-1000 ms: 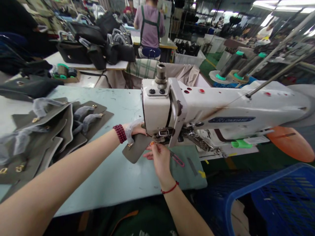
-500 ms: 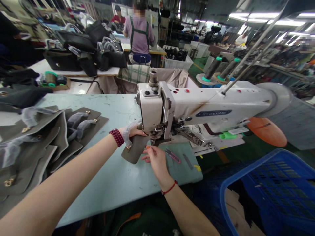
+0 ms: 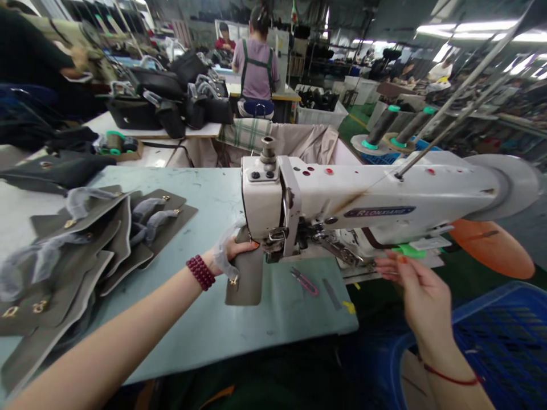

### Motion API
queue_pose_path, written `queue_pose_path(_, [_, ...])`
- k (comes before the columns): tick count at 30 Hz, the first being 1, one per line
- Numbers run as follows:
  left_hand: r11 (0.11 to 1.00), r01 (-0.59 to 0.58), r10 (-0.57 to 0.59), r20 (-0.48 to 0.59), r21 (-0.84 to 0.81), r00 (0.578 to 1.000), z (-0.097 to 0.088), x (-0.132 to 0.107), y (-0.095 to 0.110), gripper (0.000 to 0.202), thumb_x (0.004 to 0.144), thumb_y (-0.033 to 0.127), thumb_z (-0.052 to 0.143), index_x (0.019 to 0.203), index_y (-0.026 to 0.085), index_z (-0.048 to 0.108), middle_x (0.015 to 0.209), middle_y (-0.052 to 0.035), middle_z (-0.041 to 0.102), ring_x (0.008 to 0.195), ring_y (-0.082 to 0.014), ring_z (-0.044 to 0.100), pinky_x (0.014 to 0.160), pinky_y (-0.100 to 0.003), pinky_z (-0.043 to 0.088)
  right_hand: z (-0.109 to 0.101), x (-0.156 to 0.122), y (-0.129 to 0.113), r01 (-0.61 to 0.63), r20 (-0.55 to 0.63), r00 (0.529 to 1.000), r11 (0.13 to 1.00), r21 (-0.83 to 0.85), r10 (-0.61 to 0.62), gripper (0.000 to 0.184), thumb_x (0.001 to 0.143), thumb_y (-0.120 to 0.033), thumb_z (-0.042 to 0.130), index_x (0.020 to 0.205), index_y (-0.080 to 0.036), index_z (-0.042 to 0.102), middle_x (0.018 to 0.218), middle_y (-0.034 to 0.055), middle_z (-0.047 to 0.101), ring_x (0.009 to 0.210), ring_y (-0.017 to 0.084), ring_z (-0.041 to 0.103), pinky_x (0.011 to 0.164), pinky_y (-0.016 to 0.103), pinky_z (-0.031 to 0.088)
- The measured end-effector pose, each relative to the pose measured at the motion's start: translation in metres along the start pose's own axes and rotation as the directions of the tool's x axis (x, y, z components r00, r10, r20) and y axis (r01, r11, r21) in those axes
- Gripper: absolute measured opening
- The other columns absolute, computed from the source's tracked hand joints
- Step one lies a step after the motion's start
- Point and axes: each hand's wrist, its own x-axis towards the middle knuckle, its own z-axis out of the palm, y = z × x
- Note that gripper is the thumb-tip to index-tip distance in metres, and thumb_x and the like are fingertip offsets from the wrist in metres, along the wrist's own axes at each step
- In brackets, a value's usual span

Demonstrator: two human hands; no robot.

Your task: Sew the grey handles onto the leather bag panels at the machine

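My left hand point(image 3: 233, 250) is closed on a grey leather bag panel point(image 3: 244, 279), thumb on top, at the head of a white sewing machine point(image 3: 325, 196). A handle wrapped in clear plastic point(image 3: 221, 259) is fixed to the panel by a gold-coloured fitting and lies against that hand. The panel's upper end is partly hidden behind the machine head. My right hand point(image 3: 421, 290) is at the green-wrapped lever point(image 3: 410, 251) under the machine arm, fingers stretched out. Its thumb overlaps the green wrap; whether it presses there I cannot tell.
Thread snips point(image 3: 305, 281) and a thin grey strip point(image 3: 331, 294) lie on the table point(image 3: 188, 336). Grey panels with wrapped handles point(image 3: 102, 239) are heaped at left. A blue basket point(image 3: 496, 341) stands at lower right. Thread cones point(image 3: 382, 126) rise behind the machine. Co-workers sit beyond.
My right hand has moved from beside the panel out to the green-wrapped lever at right. The panel has turned to hang straighter towards me, still in my left hand. The view has shifted slightly.
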Motion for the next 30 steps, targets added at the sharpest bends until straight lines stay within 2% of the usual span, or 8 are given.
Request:
queue_pose_path(3, [0.967,0.108,-0.119,-0.037,-0.230,0.992,0.014,-0.014,-0.018,0.038,0.081,0.037,0.065,0.114,0.019,0.061,0.114,-0.0106,0.068,0.104,-0.0260,0.065,0.093,-0.040,0.050,-0.016,0.012,0.003,0.035,-0.125,0.992,0.999,0.003,-0.035,0.028,0.086,-0.041,0.059,0.099,-0.017,0.069,0.086,0.0081,0.070,0.067,0.016,0.066,0.064,0.028,0.055])
queue_pose_path(6, [0.928,0.118,-0.142,-0.043,-0.353,0.989,0.021,-0.016,-0.025,0.037,0.083,0.033,0.063,0.117,0.020,0.060,0.120,-0.0099,0.065,0.107,-0.0253,0.064,0.093,-0.039,0.050,0.000,-0.001,0.010,-0.018,-0.048,0.999,1.000,0.006,0.018,0.029,0.086,-0.044,0.059,0.097,-0.018,0.069,0.084,0.0105,0.070,0.067,0.018,0.066,0.062,0.031,0.054])
queue_pose_path(8, [0.931,0.116,-0.140,-0.046,-0.347,0.989,0.021,-0.015,-0.024,0.039,0.083,0.033,0.063,0.119,0.020,0.060,0.122,-0.0112,0.064,0.107,-0.0270,0.064,0.091,-0.041,0.051,0.025,-0.019,0.015,-0.098,0.143,0.985,0.995,0.002,0.097,0.033,0.086,-0.047,0.057,0.096,-0.018,0.069,0.081,0.0109,0.070,0.064,0.019,0.066,0.059,0.030,0.053])
queue_pose_path(11, [0.946,0.100,-0.115,-0.031,-0.308,0.993,0.020,-0.013,-0.021,0.044,0.082,0.034,0.064,0.123,0.021,0.058,0.120,-0.0126,0.065,0.107,-0.0291,0.064,0.090,-0.044,0.051,0.077,-0.051,0.020,-0.218,0.473,0.860,0.976,0.007,0.189,0.039,0.088,-0.050,0.051,0.093,-0.015,0.068,0.077,0.0092,0.070,0.061,0.018,0.065,0.055,0.027,0.050])
queue_pose_path(15, [0.961,0.087,-0.094,-0.014,-0.264,0.995,0.019,-0.012,-0.023,0.038,0.079,0.035,0.067,0.114,0.020,0.064,0.106,-0.0126,0.071,0.097,-0.0300,0.067,0.091,-0.048,0.050,0.150,-0.074,0.021,-0.346,0.617,0.746,0.938,0.037,0.251,0.041,0.087,-0.053,0.050,0.091,-0.015,0.067,0.079,0.0066,0.069,0.063,0.017,0.064,0.049,0.022,0.045])
queue_pose_path(20, [0.976,0.051,-0.070,-0.083,-0.213,0.994,0.020,-0.009,-0.023,0.029,0.074,0.033,0.072,0.101,0.021,0.068,0.101,-0.0104,0.072,0.094,-0.0299,0.067,0.092,-0.048,0.049,0.198,-0.075,0.020,-0.240,0.575,0.801,0.970,0.049,0.169,0.043,0.086,-0.051,0.051,0.068,-0.014,0.063,0.065,0.0015,0.060,0.060,0.013,0.053,0.050,0.020,0.039])
queue_pose_path(23, [0.982,0.028,-0.050,-0.117,-0.186,0.992,0.022,-0.012,-0.017,0.026,0.073,0.032,0.072,0.097,0.021,0.069,0.101,-0.0103,0.071,0.098,-0.0313,0.065,0.091,-0.049,0.050,0.203,-0.076,0.019,-0.141,0.543,0.834,0.989,0.038,0.098,0.038,0.086,-0.045,0.052,0.067,-0.014,0.063,0.065,0.0009,0.059,0.060,0.012,0.050,0.054,0.020,0.036])
queue_pose_path(30, [0.983,0.000,-0.021,-0.118,-0.182,0.993,0.022,-0.010,-0.015,0.029,0.073,0.031,0.072,0.100,0.021,0.068,0.105,-0.0104,0.070,0.094,-0.0296,0.066,0.090,-0.045,0.051,0.204,-0.078,0.019,-0.144,0.528,0.843,0.989,0.041,0.101,0.039,0.087,-0.045,0.049,0.068,-0.015,0.063,0.065,0.0015,0.058,0.060,0.012,0.049,0.054,0.020,0.035])
